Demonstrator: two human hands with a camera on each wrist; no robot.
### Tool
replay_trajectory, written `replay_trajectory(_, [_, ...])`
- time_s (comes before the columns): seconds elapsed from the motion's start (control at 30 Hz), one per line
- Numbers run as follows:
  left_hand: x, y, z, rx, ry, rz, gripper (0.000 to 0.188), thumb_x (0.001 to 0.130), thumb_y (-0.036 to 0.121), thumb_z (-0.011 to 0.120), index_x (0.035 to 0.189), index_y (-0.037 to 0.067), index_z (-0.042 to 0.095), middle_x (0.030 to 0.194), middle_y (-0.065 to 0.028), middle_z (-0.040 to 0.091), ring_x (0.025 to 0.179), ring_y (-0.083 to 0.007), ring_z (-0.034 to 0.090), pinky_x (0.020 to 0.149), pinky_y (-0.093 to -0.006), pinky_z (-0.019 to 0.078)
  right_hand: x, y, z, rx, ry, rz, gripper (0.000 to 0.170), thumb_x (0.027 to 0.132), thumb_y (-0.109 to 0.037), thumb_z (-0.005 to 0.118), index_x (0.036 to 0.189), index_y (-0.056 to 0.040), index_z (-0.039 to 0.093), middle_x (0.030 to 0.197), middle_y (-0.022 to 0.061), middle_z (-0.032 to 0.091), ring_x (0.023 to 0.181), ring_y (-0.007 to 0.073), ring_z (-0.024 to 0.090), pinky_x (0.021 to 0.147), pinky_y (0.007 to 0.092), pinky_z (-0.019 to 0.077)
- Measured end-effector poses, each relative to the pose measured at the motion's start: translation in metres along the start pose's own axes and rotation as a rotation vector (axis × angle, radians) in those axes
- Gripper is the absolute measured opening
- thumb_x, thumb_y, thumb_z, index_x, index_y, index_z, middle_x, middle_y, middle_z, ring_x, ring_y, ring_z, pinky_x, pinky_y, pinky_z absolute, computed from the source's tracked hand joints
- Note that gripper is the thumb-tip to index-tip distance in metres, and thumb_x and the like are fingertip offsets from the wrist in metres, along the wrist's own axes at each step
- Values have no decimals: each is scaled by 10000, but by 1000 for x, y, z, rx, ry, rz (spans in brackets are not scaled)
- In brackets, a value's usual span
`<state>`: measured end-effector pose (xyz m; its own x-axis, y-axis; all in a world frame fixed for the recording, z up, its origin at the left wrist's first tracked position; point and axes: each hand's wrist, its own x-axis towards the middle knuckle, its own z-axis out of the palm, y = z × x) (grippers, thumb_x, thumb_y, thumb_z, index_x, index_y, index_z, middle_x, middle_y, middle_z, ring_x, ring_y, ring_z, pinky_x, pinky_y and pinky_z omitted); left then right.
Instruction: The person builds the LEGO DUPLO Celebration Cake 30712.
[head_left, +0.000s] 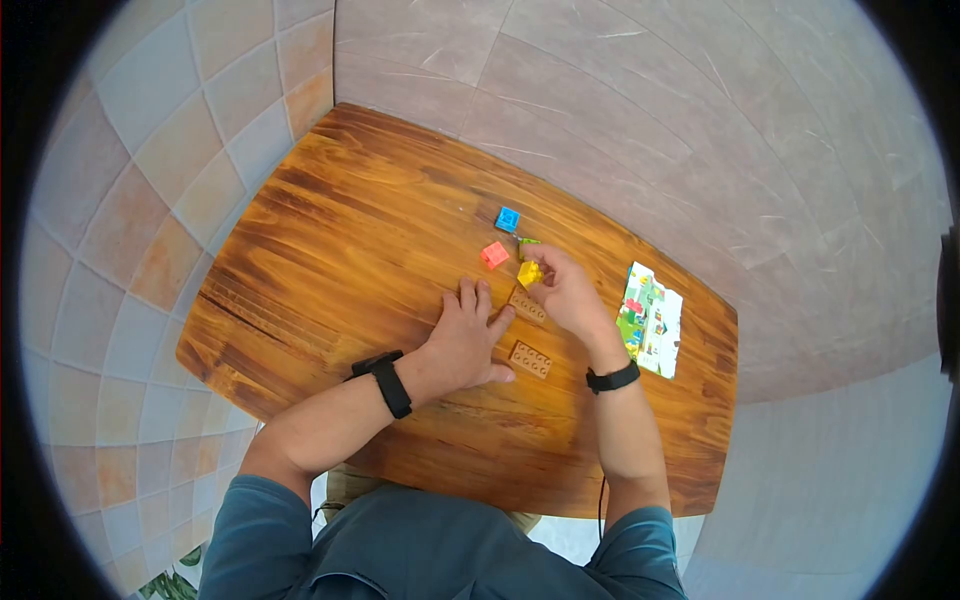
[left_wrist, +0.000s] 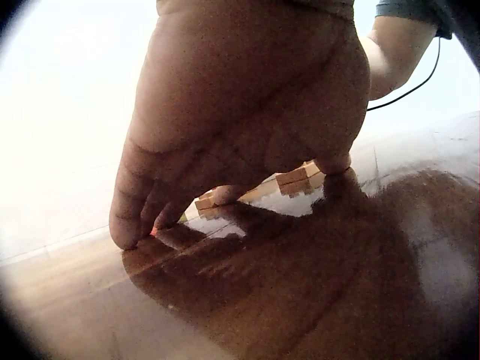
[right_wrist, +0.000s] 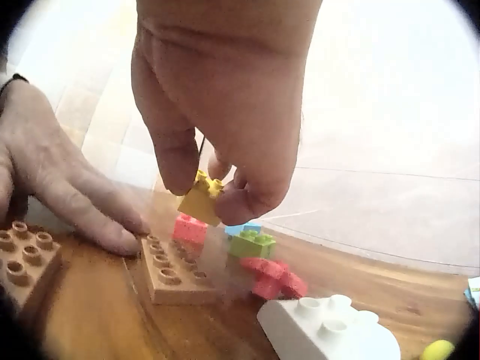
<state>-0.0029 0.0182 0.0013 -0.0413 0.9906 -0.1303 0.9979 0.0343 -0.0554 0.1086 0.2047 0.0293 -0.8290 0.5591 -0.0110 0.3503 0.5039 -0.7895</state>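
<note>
My right hand pinches a small yellow toy brick between thumb and fingers, above the table by the far tan brick. My left hand lies with fingers spread, its fingertips down on the wood. Its index fingertip reaches the end of that studded tan brick. A second tan brick sits nearer to me, beside the left thumb. Beyond the right hand are a pink-red brick, a blue brick and a green brick, which the right hand partly covers in the head view.
A white rounded brick and a red flower-shaped piece stand near the right hand. A printed leaflet lies to the right on the wooden table. Walls border its left and far sides. A dark cable hangs by the right arm.
</note>
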Motion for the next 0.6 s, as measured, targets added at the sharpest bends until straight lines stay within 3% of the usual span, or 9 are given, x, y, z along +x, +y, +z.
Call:
replay_trajectory(0.07, [0, -1, 0, -11, -4, -1, 1032, 950, 865, 434, 1680, 136, 400, 1663, -363, 347, 1511, -542, 340, 1142, -592, 386, -11, -11, -7, 201, -58, -12, 606, 892, 176, 630, 1462, -24, 584, 1215, 12, 674, 1096, 116, 642, 931, 287, 547])
replay_trajectory(0.2, [1, 0, 2, -28, -14, -2, 1034, 951, 858, 440, 1683, 130, 389, 1664, -366, 341, 1522, -540, 326, 1159, -604, 370, -27, -9, -16, 298, -71, -5, 620, 879, 194, 617, 1462, -16, 586, 1273, 24, 679, 1150, 128, 647, 982, 291, 539])
replay_trajectory(0.27, [0, 0, 5, -28, 1, 3, 1031, 952, 856, 441, 1682, 130, 390, 1664, -366, 339, 1521, -540, 327, 1162, -604, 368, -35, -9, -21, 565, -140, 9, 624, 882, 185, 622, 1468, -28, 592, 1303, 27, 689, 1204, 130, 644, 1018, 296, 529])
replay_trajectory(0.37, [0, 0, 5, -28, 12, 3, 1029, 953, 854, 442, 1681, 128, 391, 1663, -368, 339, 1519, -543, 328, 1164, -605, 368, -47, -6, -31, 718, -156, 18, 567, 893, 149, 646, 1431, -29, 627, 1298, 33, 709, 1210, 137, 659, 1012, 301, 536])
replay_trajectory(0.5, [1, 1, 7, -24, 13, -1, 1025, 955, 852, 442, 1677, 126, 396, 1656, -371, 343, 1515, -546, 331, 1162, -606, 369, -65, 5, -39, 674, -167, 47, 497, 931, 77, 671, 1415, -30, 642, 1262, 30, 702, 1096, 115, 667, 957, 287, 543])
replay_trajectory(0.57, [0, 0, 6, -26, 12, 1, 1022, 957, 850, 441, 1675, 124, 399, 1655, -372, 344, 1516, -546, 329, 1162, -607, 369, -78, 6, -41, 413, -113, 175, 393, 936, 18, 712, 1328, -20, 702, 1200, 27, 703, 1018, 112, 660, 904, 281, 535])
replay_trajectory(0.6, [0, 0, 6, -29, 11, 3, 1019, 960, 849, 440, 1672, 121, 402, 1654, -372, 345, 1516, -546, 328, 1162, -608, 370, -85, 5, -41, 413, -111, 176, 393, 936, 18, 712, 1328, -20, 702, 1200, 27, 703, 1018, 112, 660, 904, 281, 535])
